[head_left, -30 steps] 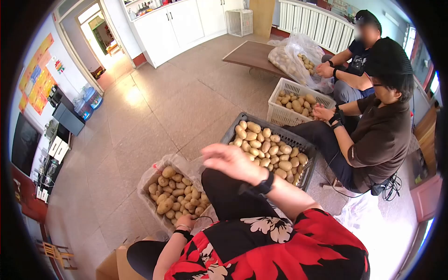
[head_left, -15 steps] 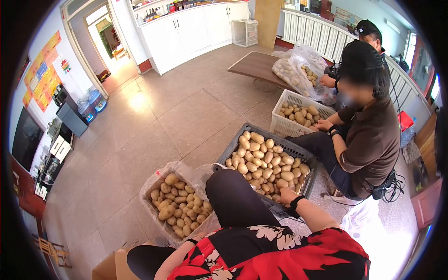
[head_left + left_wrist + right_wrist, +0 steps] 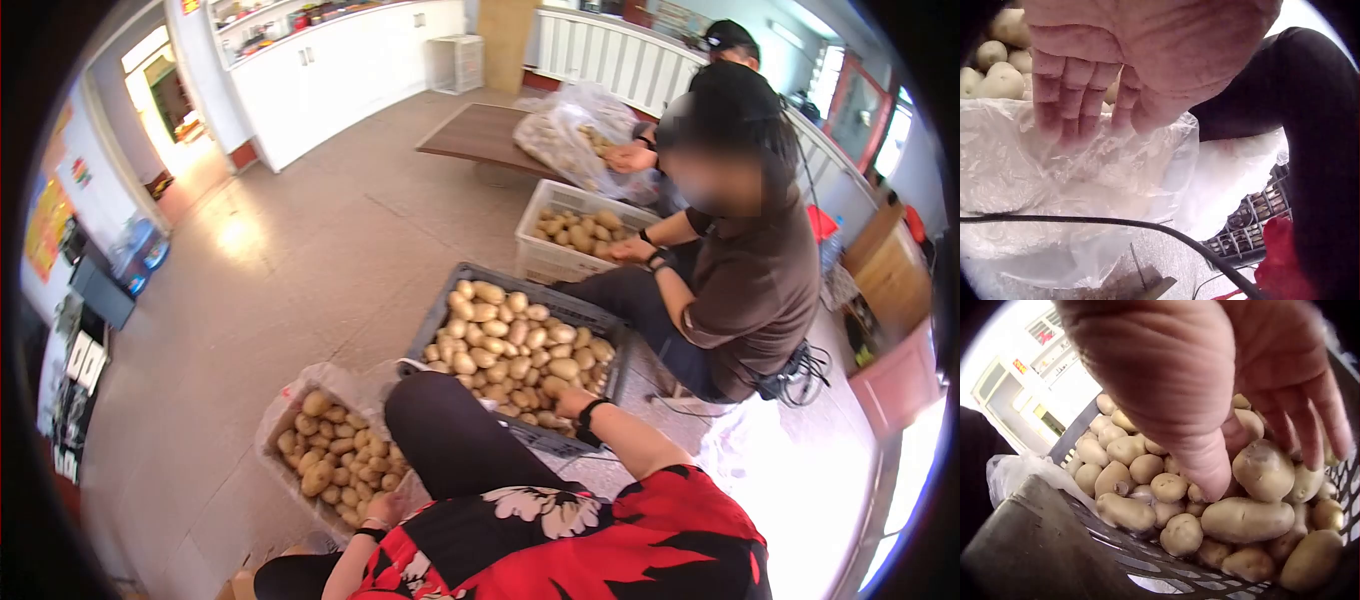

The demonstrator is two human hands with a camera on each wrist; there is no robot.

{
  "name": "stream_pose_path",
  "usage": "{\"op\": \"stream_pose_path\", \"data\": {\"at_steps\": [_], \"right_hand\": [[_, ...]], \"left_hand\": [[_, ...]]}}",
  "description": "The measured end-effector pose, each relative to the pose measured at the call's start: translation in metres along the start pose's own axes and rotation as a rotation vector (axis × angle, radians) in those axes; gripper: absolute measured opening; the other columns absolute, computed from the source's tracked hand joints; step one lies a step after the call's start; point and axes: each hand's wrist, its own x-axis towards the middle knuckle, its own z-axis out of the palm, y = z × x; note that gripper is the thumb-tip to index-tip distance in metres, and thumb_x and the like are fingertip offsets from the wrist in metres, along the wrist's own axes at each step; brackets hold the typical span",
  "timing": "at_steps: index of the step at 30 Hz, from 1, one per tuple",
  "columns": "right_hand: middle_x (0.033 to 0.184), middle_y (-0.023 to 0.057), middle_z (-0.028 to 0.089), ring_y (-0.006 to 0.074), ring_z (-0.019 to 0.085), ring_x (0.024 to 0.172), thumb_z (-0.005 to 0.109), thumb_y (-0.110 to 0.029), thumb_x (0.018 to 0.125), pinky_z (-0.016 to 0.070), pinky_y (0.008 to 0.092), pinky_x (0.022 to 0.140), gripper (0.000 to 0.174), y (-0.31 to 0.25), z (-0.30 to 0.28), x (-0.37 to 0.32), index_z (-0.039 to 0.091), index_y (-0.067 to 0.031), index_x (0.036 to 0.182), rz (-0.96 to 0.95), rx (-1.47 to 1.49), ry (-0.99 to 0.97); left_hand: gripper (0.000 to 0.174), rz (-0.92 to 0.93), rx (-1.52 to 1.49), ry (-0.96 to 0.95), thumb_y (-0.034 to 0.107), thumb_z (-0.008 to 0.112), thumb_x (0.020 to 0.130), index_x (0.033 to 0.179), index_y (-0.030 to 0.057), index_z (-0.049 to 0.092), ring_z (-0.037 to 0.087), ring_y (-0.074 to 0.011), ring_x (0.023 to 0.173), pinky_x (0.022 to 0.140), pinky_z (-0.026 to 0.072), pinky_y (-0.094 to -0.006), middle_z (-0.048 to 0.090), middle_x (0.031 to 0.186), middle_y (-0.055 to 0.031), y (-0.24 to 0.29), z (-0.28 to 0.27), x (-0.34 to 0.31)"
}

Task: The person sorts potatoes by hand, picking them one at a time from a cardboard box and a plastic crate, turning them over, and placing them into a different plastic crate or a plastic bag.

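Many potatoes fill the black crate on the wearer's right. Right hand among them, fingers extended and apart, thumb down touching potatoes. More potatoes in the plastic-lined box on the left; left hand at its near edge, fingers straight, hanging down over the plastic. Beyond black crate: white crate with potatoes, person in brown beside it. Further back, bag at end of low tabletop.

Apparently a home: white cabinets, water jugs.
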Motion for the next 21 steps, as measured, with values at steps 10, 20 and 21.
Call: {"op": "stream_pose_path", "data": {"at_steps": [10,20,21], "right_hand": [[0.115,0.0167,0.060,0.0307,0.058,0.104,0.068,-0.035,0.067,0.0477,0.0384,0.086,0.064,-0.004,-0.007,-0.002,0.054,-0.0114,0.125,-0.029,0.064,-0.260],[0.090,0.0122,0.067,0.0290,0.063,0.089,0.067,-0.028,0.063,0.0494,0.0394,0.077,0.034,0.010,0.036,0.037,0.070,-0.0127,0.093,-0.098,-0.145,-0.157],[0.088,0.0121,0.067,0.0288,0.064,0.086,0.066,-0.026,0.064,0.0495,0.0398,0.075,0.029,0.009,0.035,0.038,0.071,-0.0130,0.090,-0.092,-0.160,-0.138]], "left_hand": [[0.018,-0.038,0.153,0.211,0.026,0.059,0.076,0.084,0.0117,0.065,0.064,-0.0345,0.080,0.074,0.0493,-0.0424,0.067,0.081,-0.0138,0.010,0.002,-0.004],[0.040,-0.239,0.215,0.085,0.031,0.070,0.070,0.107,0.0167,0.064,0.055,-0.0373,0.103,0.089,0.0463,-0.0394,0.051,0.114,-0.0222,-0.032,0.014,0.012],[0.038,-0.236,0.160,0.095,0.031,0.069,0.070,0.106,0.0187,0.066,0.055,-0.0372,0.103,0.090,0.0464,-0.0388,0.051,0.113,-0.0224,-0.025,0.006,0.008]]}}
